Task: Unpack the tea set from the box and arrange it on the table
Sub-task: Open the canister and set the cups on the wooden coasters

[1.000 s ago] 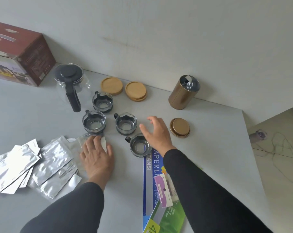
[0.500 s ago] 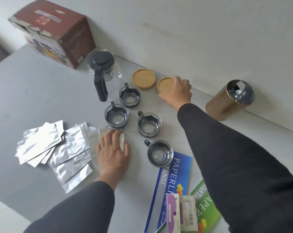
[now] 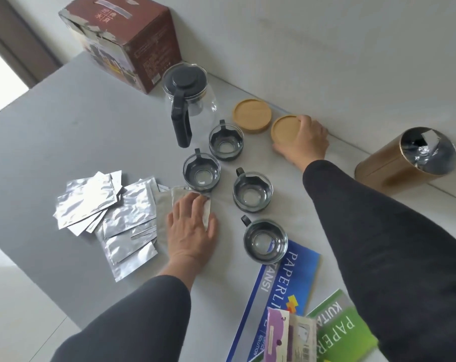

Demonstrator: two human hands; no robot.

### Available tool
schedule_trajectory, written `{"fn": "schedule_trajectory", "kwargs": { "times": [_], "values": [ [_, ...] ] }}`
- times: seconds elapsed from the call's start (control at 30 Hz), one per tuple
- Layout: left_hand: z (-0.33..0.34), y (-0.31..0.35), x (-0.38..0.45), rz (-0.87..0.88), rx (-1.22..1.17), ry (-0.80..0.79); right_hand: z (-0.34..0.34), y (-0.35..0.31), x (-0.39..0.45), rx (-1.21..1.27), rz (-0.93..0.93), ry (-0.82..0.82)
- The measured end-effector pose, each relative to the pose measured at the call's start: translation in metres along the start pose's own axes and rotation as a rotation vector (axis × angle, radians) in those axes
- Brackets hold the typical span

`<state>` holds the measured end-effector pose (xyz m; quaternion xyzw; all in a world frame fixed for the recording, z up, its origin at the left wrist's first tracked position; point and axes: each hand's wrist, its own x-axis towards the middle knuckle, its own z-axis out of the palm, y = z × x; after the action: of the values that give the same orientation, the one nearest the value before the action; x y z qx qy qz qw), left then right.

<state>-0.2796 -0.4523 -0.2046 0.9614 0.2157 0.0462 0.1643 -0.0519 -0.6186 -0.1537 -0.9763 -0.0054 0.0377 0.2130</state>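
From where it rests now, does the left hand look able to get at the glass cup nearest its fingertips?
Probably yes: the left hand lies flat on a foil packet, with its fingertips close to that glass cup. Nothing stands between them.

Count on table [image 3: 64,121]:
Glass cups with dark handles: four — one [image 3: 226,142] nearest teapot, one [image 3: 201,172] beside foil packets, one [image 3: 252,191] mid-table, one [image 3: 265,241] toward near edge.
Glass teapot [image 3: 189,100], black lid and handle: one.
Round wooden coasters: two visible — [image 3: 252,115] and [image 3: 285,128], along far edge.
Gold canister [image 3: 404,159]: one.
Cardboard box [image 3: 127,40]: one, far left corner.
Foil packets [image 3: 109,212]: overlapping pile, exact number cannot be told.
Paper reams: two — blue [image 3: 281,291], green [image 3: 344,333].
Hands: two — left [image 3: 189,231], right [image 3: 304,142].
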Motion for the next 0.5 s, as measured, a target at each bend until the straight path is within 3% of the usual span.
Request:
{"fn": "schedule_trajectory", "kwargs": {
  "times": [0.1,0.2,0.5],
  "values": [
    [0.0,-0.002,0.0,0.008,-0.01,0.016,-0.002,0.005,-0.013,-0.064,-0.291,0.053],
    [0.001,-0.002,-0.001,0.017,-0.013,0.025,-0.005,0.013,-0.026,-0.168,-0.475,-0.07],
    [-0.001,-0.001,-0.001,0.016,-0.035,0.02,-0.004,0.017,-0.043,-0.309,-0.47,-0.299]
  ]
}}
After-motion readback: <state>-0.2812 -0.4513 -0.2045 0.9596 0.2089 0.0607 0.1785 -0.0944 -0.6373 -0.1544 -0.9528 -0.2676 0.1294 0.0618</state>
